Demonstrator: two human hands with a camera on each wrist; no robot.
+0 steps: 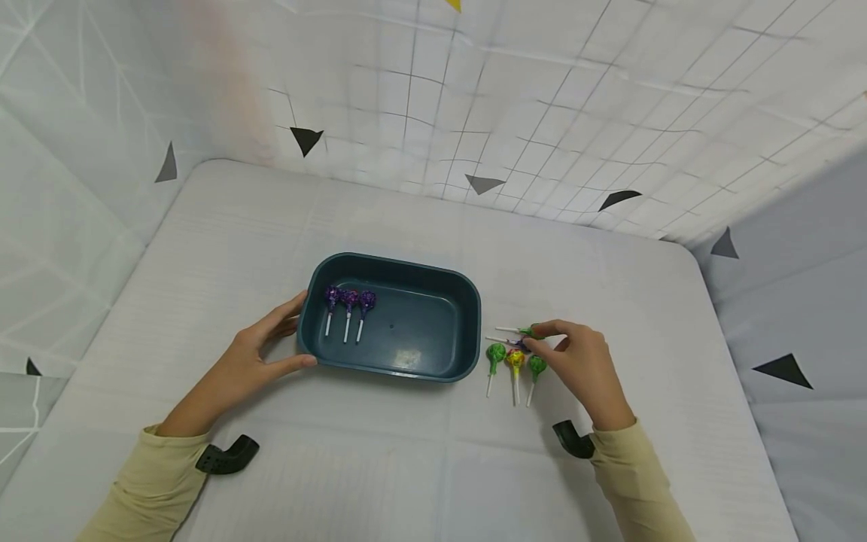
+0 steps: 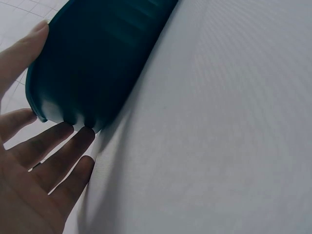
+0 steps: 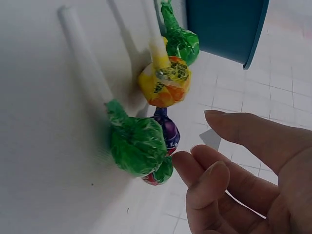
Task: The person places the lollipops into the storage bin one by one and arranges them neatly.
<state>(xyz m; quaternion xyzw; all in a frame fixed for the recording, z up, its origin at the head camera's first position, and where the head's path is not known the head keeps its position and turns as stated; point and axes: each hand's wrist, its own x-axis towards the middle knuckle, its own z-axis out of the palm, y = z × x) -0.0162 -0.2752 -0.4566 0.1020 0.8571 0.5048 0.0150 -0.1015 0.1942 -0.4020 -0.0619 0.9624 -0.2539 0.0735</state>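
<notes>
My left hand [image 1: 254, 360] rests against the left end of a dark teal plastic bin [image 1: 389, 374], its thumb at the near rim and fingertips on the end wall. Three purple-wrapped lollipops [image 1: 348, 298] lie side by side in the bin's left part. To the right of the bin, my right hand [image 1: 579, 365] reaches over a small group of lollipops. Its thumb and fingers stand apart in the right wrist view, beside a purple lollipop [image 3: 168, 131]. Around that one lie a yellow lollipop [image 3: 165, 83] and several green lollipops [image 3: 139, 146].
White cloth covers the table [image 1: 379, 467]. Behind it hangs a white backdrop [image 1: 379, 98] with grid lines and dark triangles. A black curved piece [image 1: 230, 456] is at the left cuff, another black piece [image 1: 573, 439] at the right.
</notes>
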